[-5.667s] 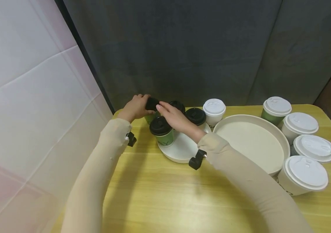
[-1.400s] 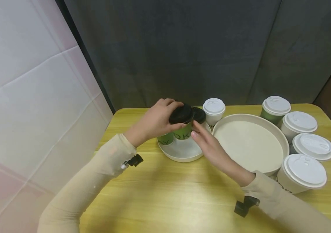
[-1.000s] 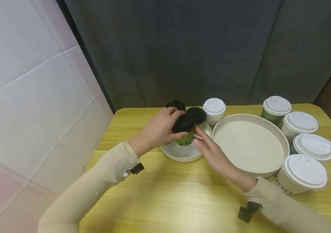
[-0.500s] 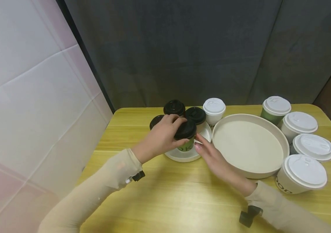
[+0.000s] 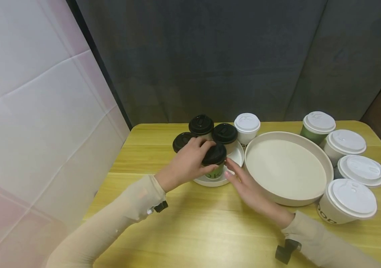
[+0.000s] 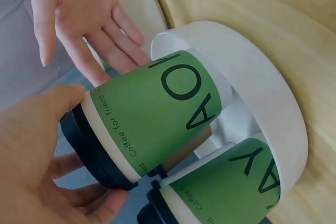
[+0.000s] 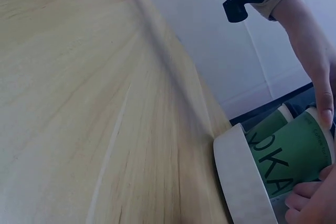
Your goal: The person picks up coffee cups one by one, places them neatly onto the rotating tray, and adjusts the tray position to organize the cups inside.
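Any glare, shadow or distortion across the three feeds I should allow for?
Head: glare brightens the table toward the bottom, and the front right white-lidded cup looks stretched outward. Left wrist: the held cup is sharp, small lettering legible. Right wrist: dimmer, with a long shadow streak crossing the table.

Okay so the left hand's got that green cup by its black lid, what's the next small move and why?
I'd probably ease the green cup down until its base sits flat on the small white tray. The left hand grips it over that tray, the right hand is at its side, and I can't tell whether its base is fully down.
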